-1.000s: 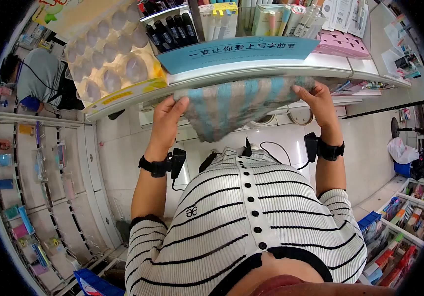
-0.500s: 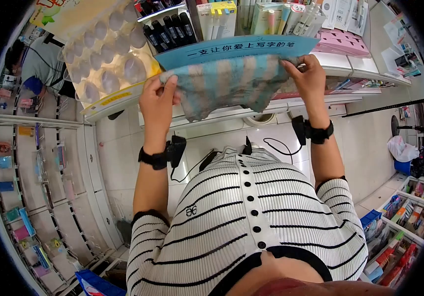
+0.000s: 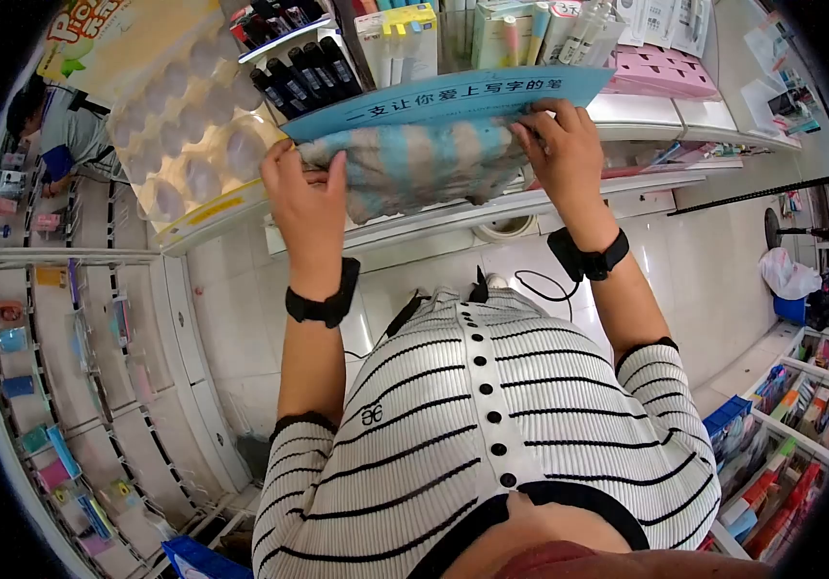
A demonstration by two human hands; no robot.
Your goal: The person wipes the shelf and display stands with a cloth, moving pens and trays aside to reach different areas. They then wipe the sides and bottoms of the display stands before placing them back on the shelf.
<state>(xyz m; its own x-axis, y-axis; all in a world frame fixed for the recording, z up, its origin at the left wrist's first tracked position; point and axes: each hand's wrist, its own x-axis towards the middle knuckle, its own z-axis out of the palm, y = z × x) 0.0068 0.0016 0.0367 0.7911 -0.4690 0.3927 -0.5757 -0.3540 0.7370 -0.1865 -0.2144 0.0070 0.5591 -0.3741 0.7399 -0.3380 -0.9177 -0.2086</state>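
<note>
A striped grey, blue and beige cloth (image 3: 424, 166) hangs between my two hands, in front of a blue sign (image 3: 453, 96) with Chinese writing. Its left end is pinched by my left hand (image 3: 306, 198), close to the yellow-edged display tray. The right end is gripped in my right hand (image 3: 561, 145), whose fingers lie against the sign's lower right part. The cloth's lower edge droops over the shelf edge. Each wrist wears a black strap with a device.
Behind the sign stand black pens (image 3: 308, 75) and pen boxes (image 3: 397, 43). A clear moulded tray (image 3: 192, 125) is at upper left, a pink box (image 3: 663, 72) at right. Another person (image 3: 72, 135) crouches at far left. Racks (image 3: 96, 357) line the left; bins (image 3: 800, 425) stand lower right.
Both hands have moved a little left with the cloth, and my right hand has turned inward over its end. The cloth now sags in a shallower, more bunched shape.
</note>
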